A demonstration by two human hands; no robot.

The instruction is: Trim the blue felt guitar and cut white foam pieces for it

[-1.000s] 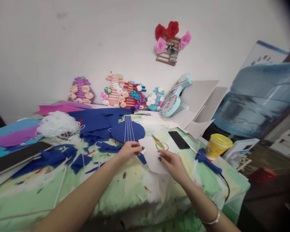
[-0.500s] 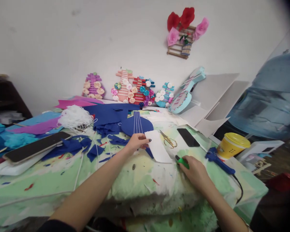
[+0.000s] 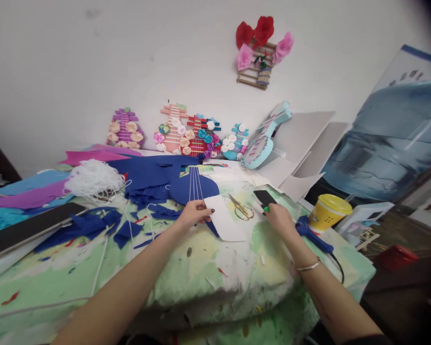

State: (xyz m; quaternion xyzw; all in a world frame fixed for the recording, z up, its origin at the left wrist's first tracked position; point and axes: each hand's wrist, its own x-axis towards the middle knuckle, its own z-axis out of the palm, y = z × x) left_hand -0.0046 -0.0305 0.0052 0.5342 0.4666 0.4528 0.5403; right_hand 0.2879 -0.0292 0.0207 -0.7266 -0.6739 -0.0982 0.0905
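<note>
My left hand (image 3: 197, 214) is closed on the left edge of a white piece of cardboard (image 3: 225, 220), pinching it at the table. Behind the card lies a round-bodied blue lute shape (image 3: 194, 187) with white strings running up its middle. My right hand (image 3: 279, 220) is closed around what looks like a green utility knife (image 3: 266, 209), mostly hidden by the fingers. It is beside a black phone (image 3: 264, 196), partly covering it. Gold-handled scissors (image 3: 243, 209) lie between the card and my right hand.
A blue glue gun (image 3: 314, 235) and a yellow-lidded tub (image 3: 328, 213) stand at the right. Blue felt scraps (image 3: 127, 233), white yarn (image 3: 93, 179) and a large phone (image 3: 32, 227) are at the left. Decorated lutes (image 3: 174, 129) and cardboard sheets (image 3: 305, 139) lean along the wall.
My right hand has moved away from the card's lower right corner, up toward the phone, with the green knife. My left hand stays on the card. The view has shifted right.
</note>
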